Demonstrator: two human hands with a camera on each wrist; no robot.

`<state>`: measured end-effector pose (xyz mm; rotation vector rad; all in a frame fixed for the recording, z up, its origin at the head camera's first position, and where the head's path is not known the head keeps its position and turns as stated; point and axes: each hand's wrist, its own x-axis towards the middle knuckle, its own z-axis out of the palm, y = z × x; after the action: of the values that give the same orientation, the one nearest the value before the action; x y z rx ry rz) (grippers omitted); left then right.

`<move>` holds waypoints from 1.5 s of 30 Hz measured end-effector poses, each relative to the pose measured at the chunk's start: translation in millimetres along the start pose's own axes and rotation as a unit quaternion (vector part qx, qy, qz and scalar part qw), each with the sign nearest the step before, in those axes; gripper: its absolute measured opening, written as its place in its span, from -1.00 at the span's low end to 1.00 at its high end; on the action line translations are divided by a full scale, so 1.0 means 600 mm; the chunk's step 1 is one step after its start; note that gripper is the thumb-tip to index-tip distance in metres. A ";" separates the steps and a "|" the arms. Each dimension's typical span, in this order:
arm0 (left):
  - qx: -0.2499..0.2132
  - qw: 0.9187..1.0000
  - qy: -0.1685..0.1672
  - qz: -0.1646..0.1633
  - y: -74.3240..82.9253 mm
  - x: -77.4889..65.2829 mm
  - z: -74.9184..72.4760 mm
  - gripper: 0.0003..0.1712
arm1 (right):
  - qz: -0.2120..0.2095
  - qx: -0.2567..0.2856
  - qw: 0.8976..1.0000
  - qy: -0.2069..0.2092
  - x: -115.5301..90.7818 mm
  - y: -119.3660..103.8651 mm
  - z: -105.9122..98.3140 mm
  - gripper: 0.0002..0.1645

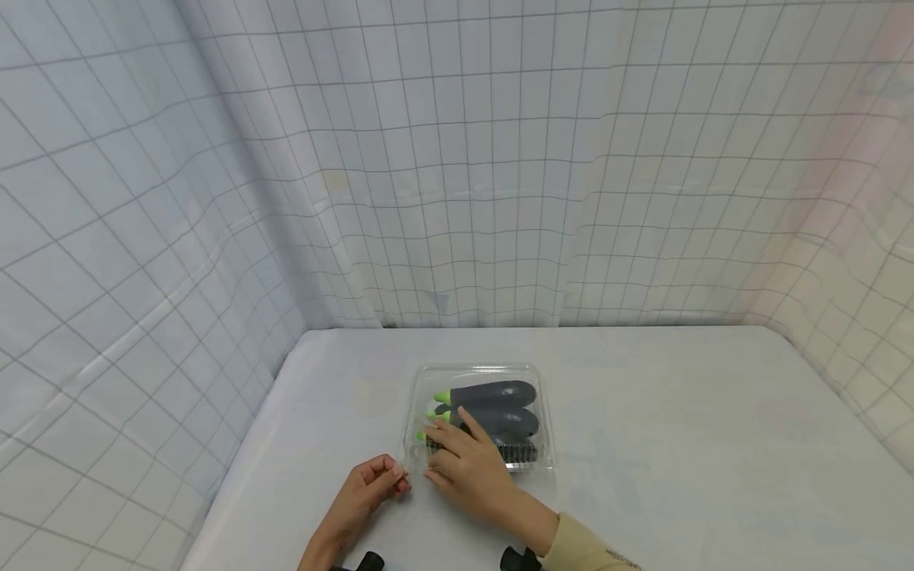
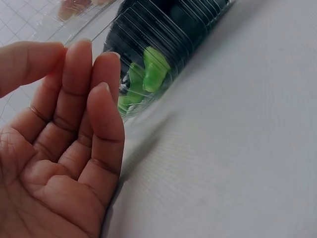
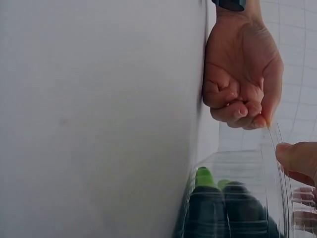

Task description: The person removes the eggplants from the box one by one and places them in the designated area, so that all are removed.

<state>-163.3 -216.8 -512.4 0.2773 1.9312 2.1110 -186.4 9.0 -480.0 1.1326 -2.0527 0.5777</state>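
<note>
Several dark eggplants [image 1: 494,394] with bright green stem ends lie inside a clear plastic clamshell box [image 1: 539,373]. At the box's near-left corner, my left hand [image 1: 366,493] pinches the rim between thumb and fingertips; the left wrist view shows this hand [image 2: 74,144] palm on, its other fingers bent. My right hand [image 1: 467,468] rests over the near-left part of the box top with fingers spread. In the right wrist view, the right thumb [image 3: 296,157] lies against the clear rim [image 3: 277,173], close to the pinching left hand [image 3: 242,74]. Green stem ends [image 2: 155,72] show through the ribbed side.
The box stands on a white-covered table [image 1: 664,428]. White grid-patterned curtains [image 1: 464,174] hang behind the table and on both sides. Dark wrist camera mounts [image 1: 520,558] are at both wrists.
</note>
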 end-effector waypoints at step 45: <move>0.030 0.996 0.053 -0.063 0.005 0.013 0.044 -0.66 | 0.082 0.186 0.979 -0.022 -0.126 0.121 -0.131 -0.86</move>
<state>-162.5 -189.4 -507.4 0.0541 2.0164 2.0270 -192.0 139.6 -489.9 1.1967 -2.1454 1.0616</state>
